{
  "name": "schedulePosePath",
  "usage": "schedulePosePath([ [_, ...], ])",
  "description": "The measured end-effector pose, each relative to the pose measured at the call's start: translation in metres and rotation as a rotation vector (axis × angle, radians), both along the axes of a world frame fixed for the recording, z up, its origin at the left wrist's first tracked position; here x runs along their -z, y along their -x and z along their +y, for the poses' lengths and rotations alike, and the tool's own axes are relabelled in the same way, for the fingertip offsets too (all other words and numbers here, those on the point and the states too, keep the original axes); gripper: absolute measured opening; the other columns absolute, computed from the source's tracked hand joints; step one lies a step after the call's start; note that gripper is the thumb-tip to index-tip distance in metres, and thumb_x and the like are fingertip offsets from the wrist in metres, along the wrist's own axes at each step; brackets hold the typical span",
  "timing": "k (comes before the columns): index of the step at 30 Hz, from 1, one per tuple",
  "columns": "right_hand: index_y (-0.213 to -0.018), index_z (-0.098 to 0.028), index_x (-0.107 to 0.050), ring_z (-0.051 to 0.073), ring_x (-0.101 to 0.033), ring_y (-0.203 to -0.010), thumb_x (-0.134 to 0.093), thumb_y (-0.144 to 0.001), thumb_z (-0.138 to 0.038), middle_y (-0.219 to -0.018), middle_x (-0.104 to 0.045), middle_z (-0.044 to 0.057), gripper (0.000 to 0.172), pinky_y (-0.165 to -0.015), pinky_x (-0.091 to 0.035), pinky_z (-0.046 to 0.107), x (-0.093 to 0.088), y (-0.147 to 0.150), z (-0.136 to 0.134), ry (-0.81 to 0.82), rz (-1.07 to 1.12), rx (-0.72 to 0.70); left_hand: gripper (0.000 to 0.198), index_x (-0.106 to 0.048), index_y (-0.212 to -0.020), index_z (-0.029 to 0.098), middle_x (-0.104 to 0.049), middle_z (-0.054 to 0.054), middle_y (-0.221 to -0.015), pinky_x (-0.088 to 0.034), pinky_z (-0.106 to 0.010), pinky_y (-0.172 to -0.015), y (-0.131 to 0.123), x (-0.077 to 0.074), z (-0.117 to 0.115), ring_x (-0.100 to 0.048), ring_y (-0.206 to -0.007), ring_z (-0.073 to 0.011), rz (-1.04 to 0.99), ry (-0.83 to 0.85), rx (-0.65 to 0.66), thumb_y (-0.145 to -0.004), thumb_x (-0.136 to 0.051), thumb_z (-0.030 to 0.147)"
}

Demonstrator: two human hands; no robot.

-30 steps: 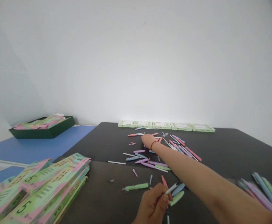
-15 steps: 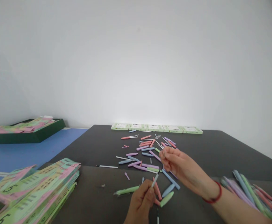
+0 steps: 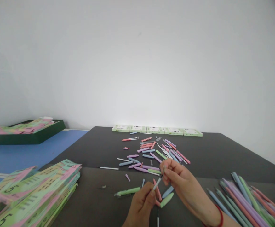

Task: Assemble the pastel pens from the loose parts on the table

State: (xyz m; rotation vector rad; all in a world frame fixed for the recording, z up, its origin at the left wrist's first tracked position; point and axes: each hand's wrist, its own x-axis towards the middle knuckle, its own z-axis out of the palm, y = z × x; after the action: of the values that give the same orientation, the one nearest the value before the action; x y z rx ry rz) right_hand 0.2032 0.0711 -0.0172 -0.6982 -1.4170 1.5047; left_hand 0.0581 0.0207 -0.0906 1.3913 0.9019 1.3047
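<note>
My left hand is closed around a white pen refill, which slants up to the right with its dark tip uppermost. Close by that tip, my right hand, with a red cord at the wrist, has thumb and forefinger pinched together. Something small and pale may be between those fingertips, too small to name. Below lie a light green pen barrel piece, a blue one and a red one. Left of my left hand rests a green pen with a clear part.
Pastel pen parts and refills lie scattered along the dark table. Assembled-looking pens are heaped at right. Stacked printed packs stand at left, a green tray beyond them. Flat boxes line the back edge.
My right hand has come down and toward me, from above the scattered parts to the refill's tip. My left hand stays nearly still, keeping the refill.
</note>
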Motion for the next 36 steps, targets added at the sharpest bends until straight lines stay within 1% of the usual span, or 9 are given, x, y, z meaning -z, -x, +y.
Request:
schedulePosePath([
  [3,-0.082,-0.019,-0.057,0.010,-0.046,-0.061,-0.064,-0.084,-0.034,-0.072,-0.050,-0.003,0.016,-0.059,-0.035,0.024,0.002,0.000,-0.001,-0.024,-0.002,0.009,0.037,-0.055,-0.077,0.017,-0.048,0.000,-0.073,-0.039,-0.021,-0.063,0.001,0.001,0.000,-0.047,-0.068,-0.0119,0.007,-0.004,0.015,-0.093,-0.042,0.048],
  [7,-0.080,-0.020,-0.055,0.010,-0.046,-0.063,-0.062,-0.086,-0.034,-0.077,-0.050,-0.003,0.017,-0.063,-0.037,0.025,0.001,-0.001,-0.002,-0.069,0.052,0.060,0.036,-0.056,-0.080,0.016,-0.050,-0.001,-0.077,-0.038,-0.021,-0.064,0.000,0.001,-0.001,-0.047,-0.071,-0.0119,-0.021,0.046,0.026,-0.093,-0.042,0.047],
  [11,-0.082,-0.021,-0.056,0.011,-0.047,-0.065,-0.060,-0.088,-0.033,-0.078,-0.049,-0.003,0.014,-0.064,-0.037,0.025,0.005,-0.002,-0.002,-0.096,0.016,0.049,0.033,-0.055,-0.079,0.017,-0.049,0.000,-0.076,-0.038,-0.020,-0.065,-0.002,-0.001,-0.003,-0.046,-0.071,-0.0114,-0.054,0.076,0.011,-0.094,-0.044,0.044],
  [17,-0.082,-0.021,-0.055,0.010,-0.047,-0.066,-0.059,-0.089,-0.031,-0.080,-0.050,-0.003,0.012,-0.065,-0.038,0.024,0.007,0.000,-0.002,-0.098,0.025,0.066,0.032,-0.055,-0.077,0.017,-0.047,0.001,-0.074,-0.037,-0.021,-0.064,-0.002,-0.003,-0.003,-0.045,-0.069,-0.0110,-0.039,0.017,0.018,-0.095,-0.043,0.041],
  [23,-0.083,-0.021,-0.055,0.010,-0.048,-0.065,-0.060,-0.088,-0.031,-0.081,-0.050,-0.003,0.011,-0.063,-0.040,0.023,0.009,-0.001,-0.002,-0.130,0.008,0.065,0.032,-0.054,-0.077,0.016,-0.046,0.001,-0.073,-0.036,-0.020,-0.063,-0.003,0.000,-0.003,-0.044,-0.068,-0.0108,-0.053,0.017,0.008,-0.095,-0.043,0.041],
  [26,-0.083,-0.021,-0.054,0.010,-0.050,-0.061,-0.059,-0.088,-0.033,-0.076,-0.050,-0.003,0.014,-0.058,-0.042,0.022,0.014,0.001,-0.004,-0.139,-0.040,0.050,0.033,-0.053,-0.076,0.017,-0.045,0.001,-0.072,-0.036,-0.021,-0.063,-0.002,-0.003,-0.003,-0.044,-0.067,-0.0109,-0.054,-0.007,0.005,-0.094,-0.043,0.042],
  [31,-0.086,-0.023,-0.050,0.010,-0.047,-0.050,-0.056,-0.089,-0.038,-0.067,-0.048,-0.005,0.017,-0.048,-0.043,0.022,0.019,0.006,-0.006,-0.107,-0.072,-0.011,0.034,-0.056,-0.077,0.016,-0.048,0.000,-0.072,-0.037,-0.021,-0.063,-0.003,-0.009,-0.006,-0.044,-0.067,-0.0115,-0.042,-0.016,-0.002,-0.094,-0.043,0.043],
  [33,-0.084,-0.023,-0.049,0.010,-0.047,-0.049,-0.055,-0.089,-0.040,-0.065,-0.049,-0.005,0.019,-0.048,-0.043,0.022,0.018,0.006,-0.006,-0.123,-0.089,-0.008,0.034,-0.056,-0.076,0.016,-0.048,0.000,-0.073,-0.037,-0.021,-0.064,-0.004,-0.008,-0.005,-0.044,-0.067,-0.0115,-0.061,0.000,-0.002,-0.094,-0.044,0.042],
  [36,-0.085,-0.022,-0.051,0.011,-0.050,-0.055,-0.056,-0.088,-0.040,-0.066,-0.050,-0.004,0.019,-0.051,-0.043,0.022,0.013,0.001,-0.002,-0.176,-0.129,-0.026,0.032,-0.055,-0.077,0.017,-0.047,0.001,-0.073,-0.038,-0.021,-0.064,-0.004,-0.003,-0.004,-0.044,-0.067,-0.0113,-0.114,0.043,-0.005,-0.093,-0.045,0.042],
])
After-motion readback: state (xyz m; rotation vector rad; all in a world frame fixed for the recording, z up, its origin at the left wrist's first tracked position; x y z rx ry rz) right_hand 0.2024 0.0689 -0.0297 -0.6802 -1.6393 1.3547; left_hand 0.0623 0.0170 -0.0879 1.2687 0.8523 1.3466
